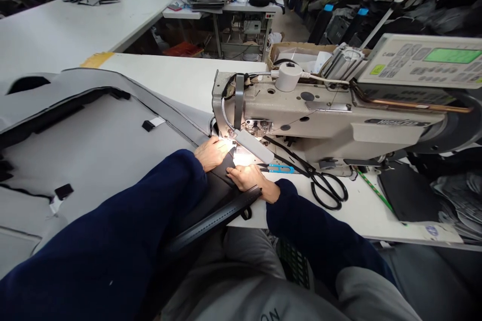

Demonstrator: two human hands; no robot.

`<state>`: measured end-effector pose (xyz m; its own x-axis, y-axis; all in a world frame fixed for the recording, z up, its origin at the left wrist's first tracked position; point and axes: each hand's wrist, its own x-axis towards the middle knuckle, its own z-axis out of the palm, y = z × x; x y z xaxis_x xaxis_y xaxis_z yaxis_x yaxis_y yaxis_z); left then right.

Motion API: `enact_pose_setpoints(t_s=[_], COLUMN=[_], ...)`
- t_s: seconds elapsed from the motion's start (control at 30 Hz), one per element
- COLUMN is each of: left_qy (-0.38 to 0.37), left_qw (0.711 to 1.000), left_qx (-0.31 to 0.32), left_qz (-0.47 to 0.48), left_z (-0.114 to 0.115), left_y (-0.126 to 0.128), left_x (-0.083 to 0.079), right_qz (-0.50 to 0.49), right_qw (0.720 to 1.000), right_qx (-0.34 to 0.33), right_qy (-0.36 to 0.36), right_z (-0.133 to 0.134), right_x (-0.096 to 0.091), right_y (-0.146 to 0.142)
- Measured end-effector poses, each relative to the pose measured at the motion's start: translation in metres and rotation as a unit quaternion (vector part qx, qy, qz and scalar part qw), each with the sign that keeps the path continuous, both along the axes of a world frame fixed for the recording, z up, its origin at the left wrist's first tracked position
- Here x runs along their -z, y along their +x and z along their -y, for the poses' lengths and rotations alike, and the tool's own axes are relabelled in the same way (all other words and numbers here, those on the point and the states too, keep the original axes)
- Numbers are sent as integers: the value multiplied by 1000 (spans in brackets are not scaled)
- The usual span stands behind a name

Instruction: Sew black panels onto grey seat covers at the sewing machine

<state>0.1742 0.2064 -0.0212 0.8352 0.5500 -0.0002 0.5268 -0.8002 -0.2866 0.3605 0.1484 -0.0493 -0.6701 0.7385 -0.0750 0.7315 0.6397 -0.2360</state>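
My left hand (213,154) presses on a black leather-like cover piece (223,170), its fingertips close to the brightly lit needle area of a sewing machine (331,115). The fingers are closed on the material. Just to the right, my right hand (247,177) pinches the near edge of the same black piece. A dark padded strip with a stitched seam (214,223) hangs over the table's front edge, below my hands. To the left, the large grey lining side of the cover (94,145) spreads over the table.
Black-handled scissors (327,188) and blue thread snips (280,168) lie right of my right hand. A small lamp (254,146) angles over the needle area. A control panel (425,60) tops the machine. Dark fabric pieces (410,193) lie at the table's right end.
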Motion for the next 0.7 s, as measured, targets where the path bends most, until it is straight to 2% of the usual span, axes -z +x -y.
enact_pose_setpoints(t_s=[0.1, 0.2, 0.37, 0.57, 0.7], left_qy=[5, 12, -31, -69, -56], left_qw=[1000, 999, 999, 997, 998], left_qx=[24, 19, 14, 28, 33], left_qz=[17, 41, 42, 36, 13], left_z=[-2, -4, -8, -10, -6], left_y=[1, 0, -3, -2, 3], left_x=[-3, 1, 8, 1, 2], right_qz=[-13, -24, -15, -36, -71], right_qw=[1000, 1000, 1000, 999, 997], right_qx=[-3, -1, -2, -17, -38], right_qy=[4, 4, -5, -15, -22], right_z=[-2, -5, -8, -12, -15], right_x=[0, 2, 4, 1, 1], right_y=[0, 0, 0, 7, 14])
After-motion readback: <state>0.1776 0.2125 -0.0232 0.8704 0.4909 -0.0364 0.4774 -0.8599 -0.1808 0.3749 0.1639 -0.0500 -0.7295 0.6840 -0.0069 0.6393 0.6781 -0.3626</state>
